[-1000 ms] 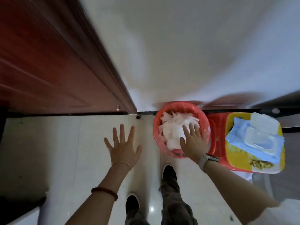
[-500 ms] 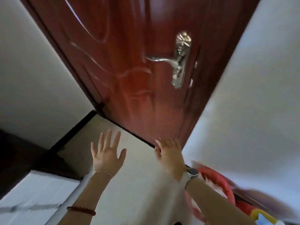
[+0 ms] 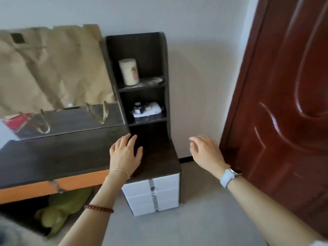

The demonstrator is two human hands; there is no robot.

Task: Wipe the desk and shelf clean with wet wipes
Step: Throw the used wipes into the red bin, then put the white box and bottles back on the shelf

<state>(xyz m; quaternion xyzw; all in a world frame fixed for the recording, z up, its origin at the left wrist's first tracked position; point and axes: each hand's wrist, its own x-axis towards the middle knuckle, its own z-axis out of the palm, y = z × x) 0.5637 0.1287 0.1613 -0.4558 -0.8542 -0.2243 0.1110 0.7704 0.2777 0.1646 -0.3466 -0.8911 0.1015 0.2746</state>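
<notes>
A dark wooden desk with an orange front edge fills the left. At its right end rises a dark shelf unit with three open compartments. My left hand hovers over the desk's right end, fingers apart, holding nothing. My right hand is out past the desk's right side, over the floor near the wall, also open and empty. No wet wipe is in view.
A white cylinder stands on the top shelf; an ink bottle and box sit on the middle one. White drawers sit under the desk end. A mirror, brown paper, a red-brown door and green object surround.
The view swung from the red bin and wipes pack on the floor, past the door, to the desk and shelf. Both hands stay open and empty.
</notes>
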